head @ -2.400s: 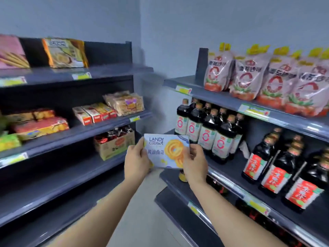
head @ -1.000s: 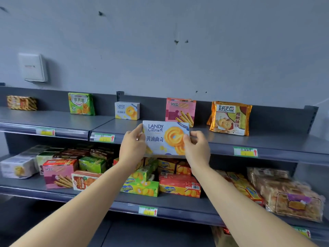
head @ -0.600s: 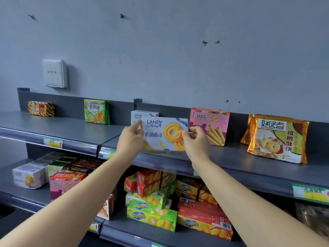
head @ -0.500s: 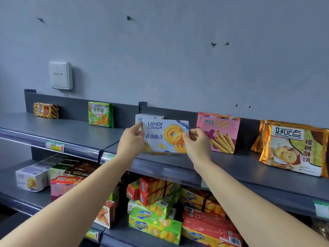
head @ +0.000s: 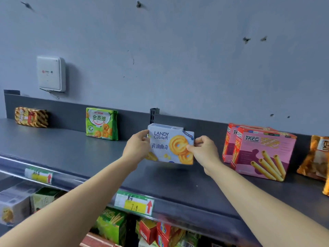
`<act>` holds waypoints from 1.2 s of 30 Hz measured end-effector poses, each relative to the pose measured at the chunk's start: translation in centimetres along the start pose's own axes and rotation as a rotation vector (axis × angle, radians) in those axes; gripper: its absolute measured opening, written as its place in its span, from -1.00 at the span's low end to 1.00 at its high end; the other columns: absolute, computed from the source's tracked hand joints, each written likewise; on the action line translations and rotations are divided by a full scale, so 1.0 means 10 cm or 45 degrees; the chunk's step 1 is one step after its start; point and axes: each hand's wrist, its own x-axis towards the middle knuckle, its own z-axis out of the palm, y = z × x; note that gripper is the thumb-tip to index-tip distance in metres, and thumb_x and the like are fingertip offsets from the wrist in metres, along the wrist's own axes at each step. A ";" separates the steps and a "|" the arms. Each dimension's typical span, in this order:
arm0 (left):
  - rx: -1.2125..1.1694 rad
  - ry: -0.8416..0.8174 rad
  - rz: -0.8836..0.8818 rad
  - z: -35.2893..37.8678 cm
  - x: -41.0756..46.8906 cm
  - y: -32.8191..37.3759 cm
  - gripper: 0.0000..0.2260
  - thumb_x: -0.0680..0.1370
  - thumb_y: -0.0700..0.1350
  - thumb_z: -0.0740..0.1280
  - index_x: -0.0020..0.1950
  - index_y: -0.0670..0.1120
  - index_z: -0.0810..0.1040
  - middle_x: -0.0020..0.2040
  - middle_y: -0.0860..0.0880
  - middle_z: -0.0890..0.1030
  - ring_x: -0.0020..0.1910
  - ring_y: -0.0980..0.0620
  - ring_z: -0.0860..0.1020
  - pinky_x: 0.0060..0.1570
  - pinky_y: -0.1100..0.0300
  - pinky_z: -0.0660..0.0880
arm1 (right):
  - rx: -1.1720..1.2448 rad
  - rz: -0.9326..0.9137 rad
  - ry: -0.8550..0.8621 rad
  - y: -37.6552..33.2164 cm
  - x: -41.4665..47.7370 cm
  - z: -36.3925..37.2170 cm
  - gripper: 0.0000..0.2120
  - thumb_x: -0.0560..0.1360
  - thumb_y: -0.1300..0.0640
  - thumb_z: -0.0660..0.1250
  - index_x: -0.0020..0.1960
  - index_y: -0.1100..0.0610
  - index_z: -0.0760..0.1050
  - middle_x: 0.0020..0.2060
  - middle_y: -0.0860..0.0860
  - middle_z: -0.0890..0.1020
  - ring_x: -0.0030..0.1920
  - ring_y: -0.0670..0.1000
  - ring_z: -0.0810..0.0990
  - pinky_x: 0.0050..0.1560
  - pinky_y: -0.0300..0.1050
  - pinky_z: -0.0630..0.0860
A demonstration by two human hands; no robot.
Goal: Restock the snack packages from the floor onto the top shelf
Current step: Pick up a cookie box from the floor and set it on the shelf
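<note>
A pale blue Landy Castle cookie box (head: pixel 170 147) is held upright just above the dark grey top shelf (head: pixel 89 155). My left hand (head: pixel 137 148) pinches its left edge and my right hand (head: pixel 204 151) pinches its right edge. Directly behind it stands a second box of the same kind (head: pixel 165 126), with only its top showing.
Along the shelf's back stand a striped orange pack (head: pixel 31 117), a green cookie bag (head: pixel 101 123), two pink wafer-roll boxes (head: pixel 260 152) and an orange bag (head: pixel 316 157). A white wall unit (head: pixel 51 73) hangs above. Lower shelves hold several snack boxes (head: pixel 112 227).
I turned from the sauce aisle to this shelf. Both hands carried the box up and forward over the top shelf, close in front of the matching box.
</note>
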 end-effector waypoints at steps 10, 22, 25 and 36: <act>-0.004 -0.254 -0.083 -0.05 0.73 -0.22 -0.63 0.52 -0.20 0.15 0.32 -0.01 0.39 0.01 -0.05 0.58 0.02 -0.11 0.60 0.09 -0.12 0.57 | -0.185 0.075 0.041 -0.02 0.35 0.31 -0.71 0.26 0.27 0.51 -0.15 0.09 0.44 -0.14 0.03 0.64 -0.07 0.10 0.65 0.00 0.19 0.61; 0.019 -0.285 -0.148 -0.02 0.81 -0.24 -0.65 0.58 -0.24 0.22 0.36 -0.12 0.31 -0.10 0.05 0.48 -0.08 0.07 0.50 -0.14 0.21 0.40 | -0.420 -0.005 -0.013 0.02 0.41 0.34 -0.70 0.29 0.14 0.53 -0.16 0.04 0.40 -0.15 -0.01 0.64 -0.09 0.06 0.64 -0.03 0.14 0.61; 0.114 -0.255 -0.092 0.01 0.75 -0.21 -0.60 0.56 -0.22 0.18 0.40 -0.08 0.26 0.16 -0.07 0.50 0.14 -0.07 0.48 0.07 0.06 0.44 | -0.454 -0.010 -0.047 0.02 0.40 0.29 -0.72 0.31 0.11 0.52 -0.11 0.05 0.44 -0.15 -0.02 0.64 -0.09 0.06 0.64 -0.02 0.13 0.61; 0.631 -0.246 0.671 0.37 0.29 0.38 -0.71 0.56 -0.08 0.27 0.28 -0.05 0.53 0.29 -0.04 0.48 0.40 -0.04 0.30 0.46 -0.13 0.03 | -0.693 -0.035 0.071 -0.09 -0.16 -0.30 -0.75 0.48 0.00 0.40 0.12 0.04 0.53 -0.02 -0.06 0.62 0.00 0.00 0.58 -0.06 -0.10 0.52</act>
